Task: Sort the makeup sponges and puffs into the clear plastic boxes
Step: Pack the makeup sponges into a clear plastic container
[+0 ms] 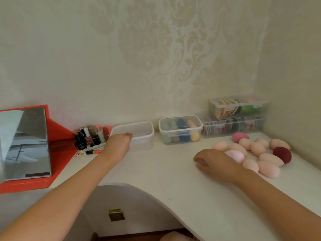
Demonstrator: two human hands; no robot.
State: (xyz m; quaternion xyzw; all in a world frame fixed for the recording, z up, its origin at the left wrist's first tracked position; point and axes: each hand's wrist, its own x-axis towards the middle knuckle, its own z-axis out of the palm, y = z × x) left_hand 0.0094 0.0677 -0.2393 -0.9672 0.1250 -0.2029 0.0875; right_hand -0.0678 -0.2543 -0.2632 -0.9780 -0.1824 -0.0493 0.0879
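An empty clear plastic box [144, 129] stands at the back of the white desk. My left hand [119, 143] grips its near left rim. To its right a second clear box [180, 129] holds several coloured sponges. On the right of the desk lie several loose peach egg-shaped sponges [268, 168], plus a pink one [240, 137] and a dark red one [282, 154]. My right hand [215, 162] rests palm down on the desk, fingers loosely curled, beside a pale pink sponge [235, 155]; whether it touches the sponge I cannot tell.
Two lidded clear boxes [238, 108] with puffs are stacked in the back right corner. A red mirror stand [26, 145] occupies the left, with nail polish bottles and lipsticks [92, 136] next to it. The desk's curved front edge [156, 197] cuts in toward me.
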